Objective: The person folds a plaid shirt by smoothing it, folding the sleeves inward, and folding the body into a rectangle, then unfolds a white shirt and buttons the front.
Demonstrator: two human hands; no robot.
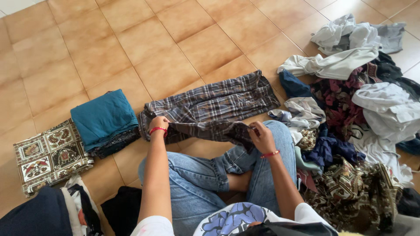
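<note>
A dark plaid shirt (214, 102) lies spread on the tiled floor in front of my crossed legs in blue jeans. My left hand (158, 123) pinches its near left edge. My right hand (261, 137) grips the near right edge, where the cloth is folded over. Both wrists wear a red band.
Left of the shirt sit a folded teal cloth (103, 116) on a dark garment and a folded patterned cloth (50, 155). A big heap of unfolded clothes (363, 109) fills the right side. More dark and white garments (52, 212) lie at my left knee.
</note>
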